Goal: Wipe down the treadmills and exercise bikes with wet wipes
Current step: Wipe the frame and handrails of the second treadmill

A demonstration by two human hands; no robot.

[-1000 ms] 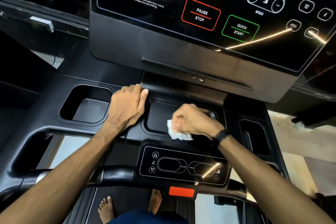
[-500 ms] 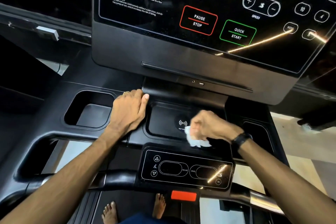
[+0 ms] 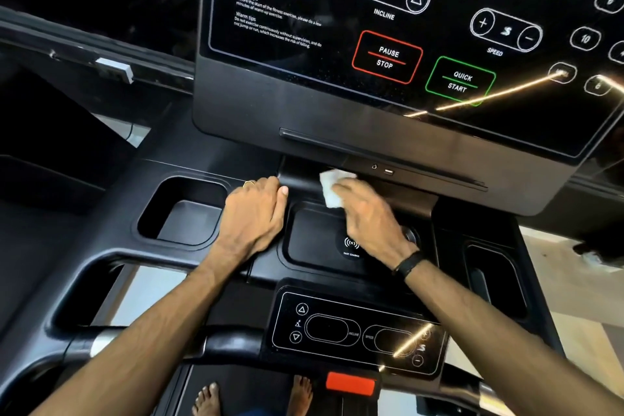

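Note:
I stand at a black treadmill console (image 3: pixel 337 111) with a glossy touch panel. My right hand (image 3: pixel 368 216) lies flat with its fingers stretched over a white wet wipe (image 3: pixel 332 186) and presses it on the raised ledge behind the wireless charging tray (image 3: pixel 314 240). Part of the wipe sticks out past the fingertips. My left hand (image 3: pixel 253 213), with a ring on one finger, rests on the console surface just left of that tray and holds nothing.
A deep cup holder (image 3: pixel 182 213) lies left of my left hand, and a narrower one (image 3: pixel 493 280) is on the right. Below the tray are a small control panel (image 3: pixel 354 331), a red safety key (image 3: pixel 351 383) and the handlebar (image 3: pixel 152 344). My bare feet (image 3: pixel 206 398) stand on the belt.
My right hand has moved from the front of the charging tray up to its back ledge, and it went from a fist around the wipe to flat fingers. The left hand stayed put.

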